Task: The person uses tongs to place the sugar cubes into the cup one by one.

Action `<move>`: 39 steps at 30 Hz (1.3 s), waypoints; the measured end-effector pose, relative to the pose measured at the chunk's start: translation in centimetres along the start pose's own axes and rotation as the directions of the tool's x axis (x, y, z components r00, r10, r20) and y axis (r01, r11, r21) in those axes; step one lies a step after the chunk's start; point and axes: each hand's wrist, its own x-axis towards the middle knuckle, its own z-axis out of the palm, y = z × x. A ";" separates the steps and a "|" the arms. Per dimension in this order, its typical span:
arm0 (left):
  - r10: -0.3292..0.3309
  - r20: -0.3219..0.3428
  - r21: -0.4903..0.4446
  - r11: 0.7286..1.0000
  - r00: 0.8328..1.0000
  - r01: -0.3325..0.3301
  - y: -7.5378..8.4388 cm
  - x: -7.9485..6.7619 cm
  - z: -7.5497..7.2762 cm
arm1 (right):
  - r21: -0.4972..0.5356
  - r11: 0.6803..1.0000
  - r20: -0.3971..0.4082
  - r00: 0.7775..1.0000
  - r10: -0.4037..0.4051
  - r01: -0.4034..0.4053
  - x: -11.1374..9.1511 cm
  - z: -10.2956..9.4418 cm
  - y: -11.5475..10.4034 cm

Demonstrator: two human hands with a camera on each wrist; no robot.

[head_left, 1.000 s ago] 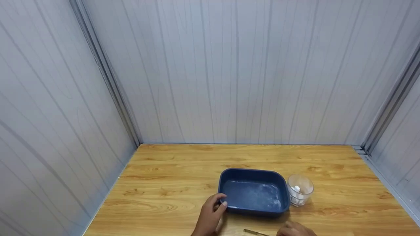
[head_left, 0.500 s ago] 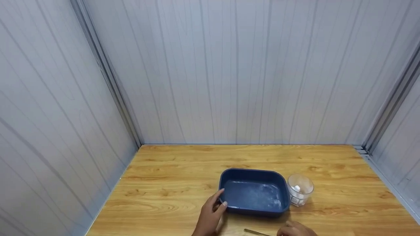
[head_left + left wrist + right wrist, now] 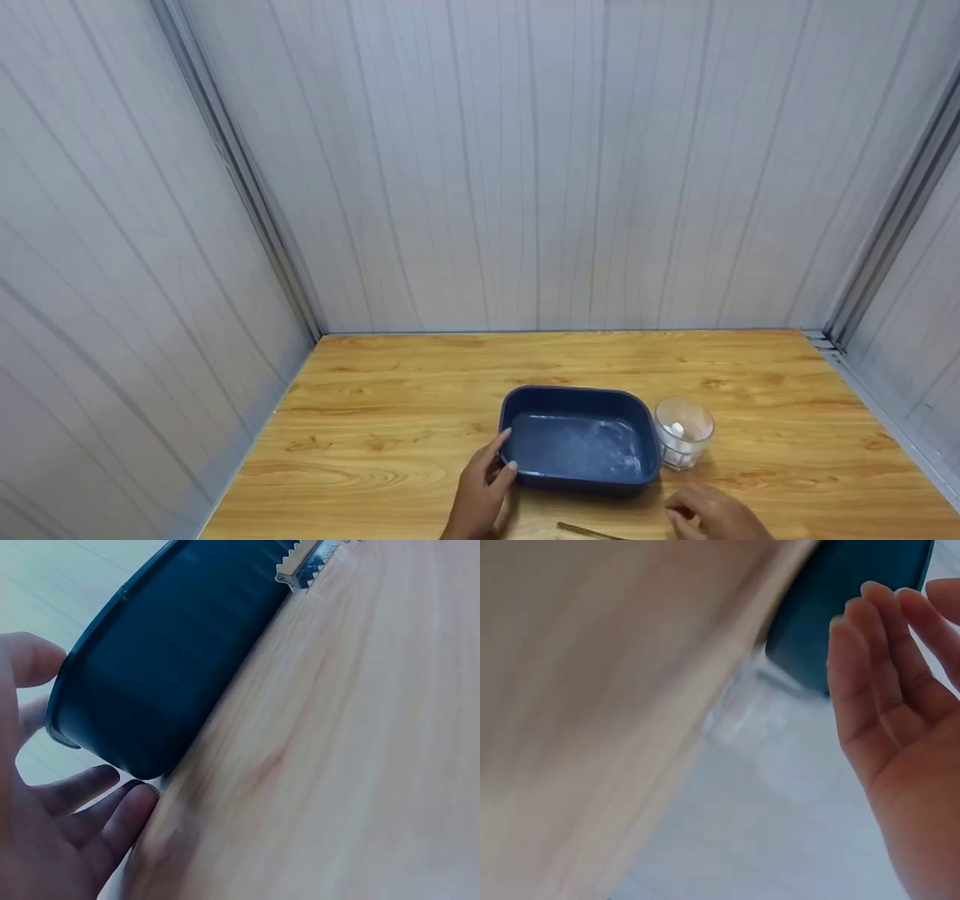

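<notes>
A dark blue rectangular tub (image 3: 577,446) sits on the wooden table with white smudges on its floor. My left hand (image 3: 478,487) holds its near left corner, with the index finger and thumb over the rim. In the left wrist view, the other fingers (image 3: 135,806) lie low beside the tub's wall. My right hand (image 3: 716,514) is at the front right with relaxed fingers and nothing in it. Between the hands lies a slim brass-coloured metal tool (image 3: 589,531), its toothed end like that of small tongs; the rest is cut off in the head view.
Close against the tub's right side stands a clear glass (image 3: 684,433) with white pieces in it. Pale panel walls (image 3: 525,187) enclose the back and sides of the table (image 3: 390,405).
My right hand has left the metal tool's end and moved right and slightly away from the near edge. The left hand, tub and tool have stayed put; the view shifted slightly.
</notes>
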 end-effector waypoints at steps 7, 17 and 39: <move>0.028 -0.024 0.091 0.996 0.999 -0.026 -0.7 1.2 0.5 | -0.030 0.981 0.104 0.975 0.195 -0.193 0.9 -3.2 1.0; -0.034 -0.104 0.306 0.950 0.994 0.065 0.3 1.8 -0.2 | -0.038 0.878 0.286 0.837 0.466 -0.477 2.1 -5.2 2.9; 0.138 0.112 0.685 0.707 0.984 -0.177 0.3 4.4 -2.8 | -0.173 0.744 0.218 0.712 0.667 -0.645 4.7 -5.8 5.7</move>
